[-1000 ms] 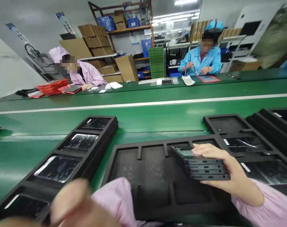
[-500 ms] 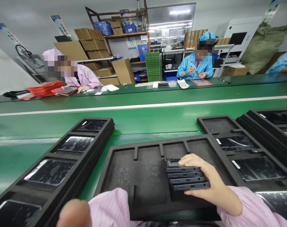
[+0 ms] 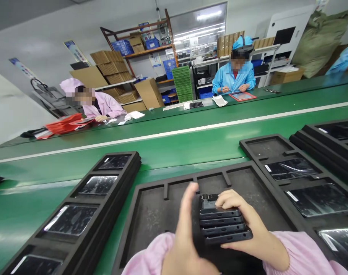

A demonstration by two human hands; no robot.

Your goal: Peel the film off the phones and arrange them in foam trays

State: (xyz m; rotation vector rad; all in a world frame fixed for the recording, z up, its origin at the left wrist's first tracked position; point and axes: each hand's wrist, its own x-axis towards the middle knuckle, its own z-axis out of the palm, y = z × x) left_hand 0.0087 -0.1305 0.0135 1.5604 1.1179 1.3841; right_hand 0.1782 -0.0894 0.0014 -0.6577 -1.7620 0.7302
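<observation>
My right hand (image 3: 244,225) grips a stack of several dark smartphones (image 3: 221,221), fingers over the top one and thumb beneath the lowest. Their short edges, with port holes, face me, and a camera module shows on the upper phone. My left hand (image 3: 185,248) is just left of the stack, one finger stretched upward and apart from the rest. I cannot make out whether it touches the phones; its lower part is cut off by the frame. Both hands are over a large black foam tray (image 3: 156,214) with shallow compartments.
Black foam trays holding dark glass panels stand in a left stack (image 3: 102,206) and on the right (image 3: 280,183), with another stack (image 3: 314,152) farther right. Beyond the green conveyor (image 3: 174,152), one co-worker (image 3: 105,105) wears pink and another (image 3: 234,78) wears blue.
My left hand has come up and right from the lower left edge to beside the phones. My right hand keeps its grip on the stack. The view has tilted slightly.
</observation>
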